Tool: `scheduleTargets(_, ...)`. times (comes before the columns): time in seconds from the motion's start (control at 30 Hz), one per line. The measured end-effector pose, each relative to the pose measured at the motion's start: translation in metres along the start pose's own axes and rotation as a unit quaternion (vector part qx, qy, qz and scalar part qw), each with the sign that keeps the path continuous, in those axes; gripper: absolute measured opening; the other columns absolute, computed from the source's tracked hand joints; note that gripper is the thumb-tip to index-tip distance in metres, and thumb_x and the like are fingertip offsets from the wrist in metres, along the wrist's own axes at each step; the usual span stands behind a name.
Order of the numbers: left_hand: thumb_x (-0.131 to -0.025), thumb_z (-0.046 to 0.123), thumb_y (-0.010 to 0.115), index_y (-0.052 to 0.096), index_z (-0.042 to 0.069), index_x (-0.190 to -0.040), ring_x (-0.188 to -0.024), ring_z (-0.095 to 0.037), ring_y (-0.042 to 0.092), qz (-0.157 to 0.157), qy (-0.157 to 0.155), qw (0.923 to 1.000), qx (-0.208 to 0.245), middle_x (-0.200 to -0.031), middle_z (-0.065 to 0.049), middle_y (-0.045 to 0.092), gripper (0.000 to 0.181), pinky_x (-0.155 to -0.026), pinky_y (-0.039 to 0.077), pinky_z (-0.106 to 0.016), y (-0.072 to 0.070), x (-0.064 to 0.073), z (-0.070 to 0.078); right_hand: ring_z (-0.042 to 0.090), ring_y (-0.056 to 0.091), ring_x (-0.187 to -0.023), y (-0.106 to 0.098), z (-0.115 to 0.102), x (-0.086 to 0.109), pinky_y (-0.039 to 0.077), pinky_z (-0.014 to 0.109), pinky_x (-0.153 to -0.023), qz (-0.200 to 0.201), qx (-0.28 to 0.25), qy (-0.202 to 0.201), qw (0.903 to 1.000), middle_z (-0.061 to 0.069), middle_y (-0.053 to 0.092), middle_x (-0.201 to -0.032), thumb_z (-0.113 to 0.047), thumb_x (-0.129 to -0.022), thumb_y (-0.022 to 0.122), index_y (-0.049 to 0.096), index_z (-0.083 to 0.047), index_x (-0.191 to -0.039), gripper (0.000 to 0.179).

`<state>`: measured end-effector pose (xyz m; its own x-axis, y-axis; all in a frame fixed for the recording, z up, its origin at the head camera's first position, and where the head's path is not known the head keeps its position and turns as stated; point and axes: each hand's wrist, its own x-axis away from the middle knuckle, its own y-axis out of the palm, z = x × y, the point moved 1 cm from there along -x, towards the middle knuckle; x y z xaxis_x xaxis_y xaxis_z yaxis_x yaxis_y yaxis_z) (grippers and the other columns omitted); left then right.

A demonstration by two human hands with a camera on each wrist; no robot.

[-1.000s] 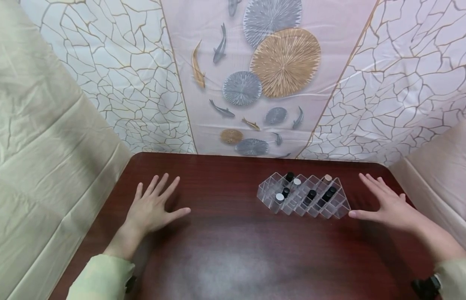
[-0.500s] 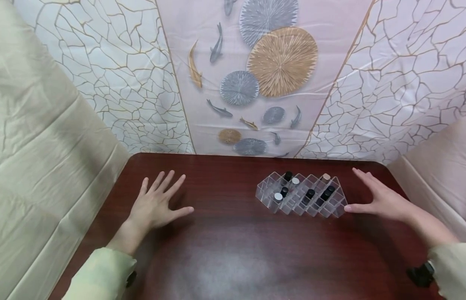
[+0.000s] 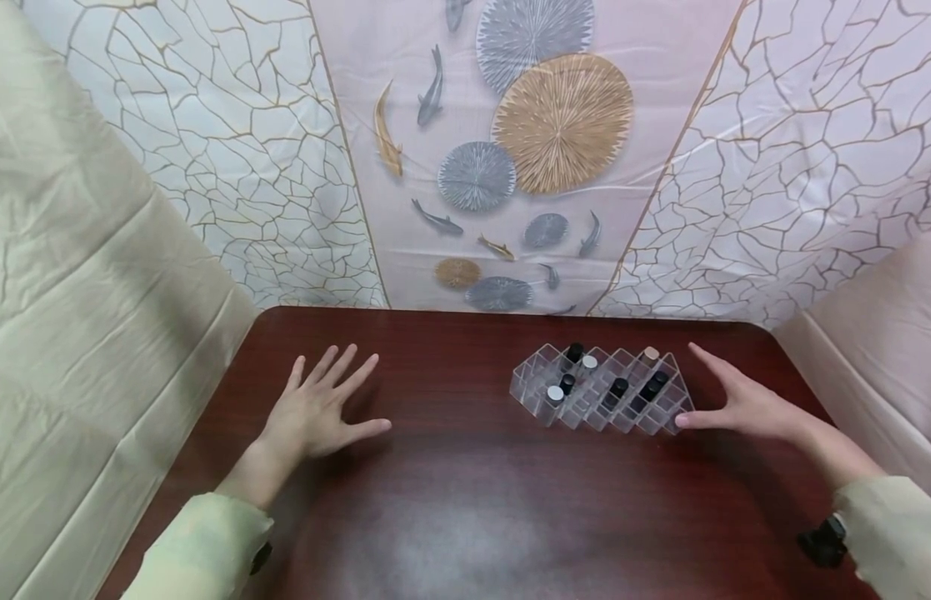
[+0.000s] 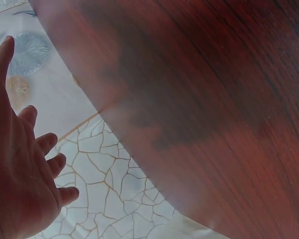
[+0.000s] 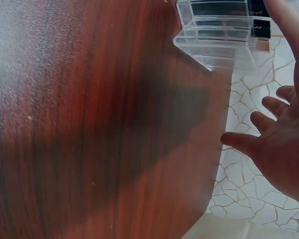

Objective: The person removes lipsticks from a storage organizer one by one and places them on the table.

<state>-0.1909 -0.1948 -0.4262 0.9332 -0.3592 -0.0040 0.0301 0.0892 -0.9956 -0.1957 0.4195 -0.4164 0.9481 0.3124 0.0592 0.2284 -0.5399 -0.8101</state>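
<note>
A clear plastic rack (image 3: 527,382) with diamond-shaped slots stands on the table, right of centre toward the back. Several small capped tubes sit in it: white caps (image 3: 556,394), black caps (image 3: 618,387) and one pinkish-tan cap (image 3: 650,356). My right hand (image 3: 753,408) hovers at the rack's right end, fingers spread and holding nothing. Its thumb overlaps the rack's front right corner; contact I cannot tell. In the right wrist view the rack's end (image 5: 214,37) lies near the thumb. Over the table's left side my left hand (image 3: 307,417) is spread, with nothing in it.
The dark red wooden table (image 3: 465,492) has rounded back corners. Behind it hangs a patterned cloth (image 3: 405,275) with fish and round leaf shapes. Pale padded panels (image 3: 82,275) flank the left side and the right side (image 3: 878,350).
My right hand has moved left toward the rack, its thumb now overlapping the rack's corner. The left hand has shifted slightly right. The rack stays in place, and the head view has shifted slightly.
</note>
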Motion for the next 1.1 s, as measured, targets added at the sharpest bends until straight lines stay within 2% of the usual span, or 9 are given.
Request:
scheduleTargets(0.1, -0.091, 0.084, 0.056, 0.026, 0.029, -0.172, -0.164, -0.039, 0.016, 0.002, 0.006, 1.0, -0.002, -0.178, -0.012, 0.019, 0.102, -0.126, 0.006, -0.071, 0.001, 0.0, 0.001, 0.056, 0.025, -0.151, 0.005, 0.002, -0.001, 0.026, 0.059, -0.122, -0.003, -0.003, 0.002, 1.0, 0.036, 0.019, -0.169, -0.029, -0.084, 0.092, 0.009, -0.006, -0.172, 0.123)
scheduleTargets(0.23, -0.091, 0.083, 0.057, 0.026, 0.029, -0.172, -0.163, -0.04, 0.017, -0.004, 0.014, 0.9999, -0.005, -0.178, -0.012, 0.019, 0.102, -0.126, 0.006, -0.072, 0.002, -0.001, 0.002, 0.057, 0.025, -0.15, 0.011, 0.006, -0.001, 0.029, 0.069, -0.117, -0.006, -0.023, 0.009, 0.9997, 0.036, 0.017, -0.17, -0.024, -0.085, 0.091, 0.007, -0.005, -0.172, 0.122)
scheduleTargets(0.33, -0.091, 0.083, 0.057, 0.027, 0.029, -0.171, -0.163, -0.04, 0.018, -0.007, 0.02, 0.9998, -0.004, -0.178, -0.012, 0.02, 0.102, -0.125, 0.007, -0.073, 0.003, -0.002, 0.004, 0.057, 0.023, -0.151, 0.015, 0.01, -0.001, 0.031, 0.038, -0.123, -0.007, -0.049, 0.015, 0.9987, 0.036, 0.015, -0.171, -0.02, -0.087, 0.089, 0.006, -0.005, -0.172, 0.12)
scheduleTargets(0.47, -0.091, 0.083, 0.057, 0.027, 0.03, -0.171, -0.163, -0.04, 0.019, -0.01, 0.026, 0.9996, -0.008, -0.178, -0.012, 0.022, 0.102, -0.125, 0.009, -0.073, 0.005, -0.003, 0.006, 0.054, 0.03, -0.147, 0.02, 0.013, -0.002, 0.028, 0.0, -0.096, -0.005, -0.065, 0.013, 0.9978, 0.036, 0.019, -0.169, -0.017, -0.087, 0.089, 0.007, -0.003, -0.171, 0.119)
scheduleTargets(0.77, -0.091, 0.083, 0.057, 0.028, 0.03, -0.171, -0.162, -0.04, 0.021, -0.014, 0.034, 0.9993, -0.013, -0.177, -0.013, 0.024, 0.101, -0.126, 0.011, -0.072, 0.008, -0.003, 0.011, 0.051, 0.036, -0.145, 0.026, 0.012, -0.006, 0.031, -0.001, -0.092, -0.009, -0.091, 0.015, 0.9957, 0.038, 0.029, -0.166, -0.015, -0.088, 0.088, 0.008, -0.002, -0.17, 0.116)
scheduleTargets(0.87, -0.09, 0.083, 0.057, 0.028, 0.03, -0.171, -0.162, -0.039, 0.021, -0.018, 0.034, 0.9992, -0.012, -0.177, -0.012, 0.024, 0.101, -0.126, 0.011, -0.072, 0.008, -0.003, 0.012, 0.05, 0.038, -0.145, 0.028, 0.012, -0.008, 0.038, 0.011, -0.1, -0.008, -0.081, 0.022, 0.9964, 0.037, 0.032, -0.164, -0.018, -0.088, 0.088, 0.008, -0.003, -0.171, 0.116)
scheduleTargets(0.97, -0.09, 0.084, 0.057, 0.03, 0.029, -0.171, -0.161, -0.04, 0.024, -0.016, 0.036, 0.9991, -0.013, -0.176, -0.013, 0.026, 0.101, -0.125, 0.013, -0.073, 0.005, -0.003, 0.013, 0.051, 0.04, -0.145, 0.028, 0.01, -0.011, 0.043, 0.043, -0.113, -0.006, -0.066, 0.035, 0.9972, 0.038, 0.033, -0.163, -0.022, -0.088, 0.089, 0.008, -0.002, -0.17, 0.118)
scheduleTargets(1.03, -0.09, 0.084, 0.057, 0.031, 0.029, -0.17, -0.161, -0.04, 0.025, -0.014, 0.036, 0.9991, -0.015, -0.176, -0.013, 0.027, 0.101, -0.125, 0.014, -0.073, 0.002, -0.002, 0.013, 0.052, 0.04, -0.144, 0.028, 0.008, -0.013, 0.039, 0.064, -0.11, -0.004, -0.059, 0.039, 0.9975, 0.038, 0.034, -0.162, -0.023, -0.087, 0.09, 0.008, 0.0, -0.17, 0.119)
scheduleTargets(1.1, -0.09, 0.084, 0.057, 0.032, 0.028, -0.17, -0.16, -0.041, 0.027, -0.01, 0.038, 0.9991, -0.017, -0.175, -0.014, 0.029, 0.101, -0.124, 0.016, -0.073, 0.0, -0.002, 0.013, 0.053, 0.041, -0.145, 0.028, 0.007, -0.014, 0.039, 0.066, -0.11, -0.002, -0.058, 0.039, 0.9976, 0.039, 0.035, -0.161, -0.023, -0.087, 0.091, 0.009, 0.002, -0.169, 0.118)
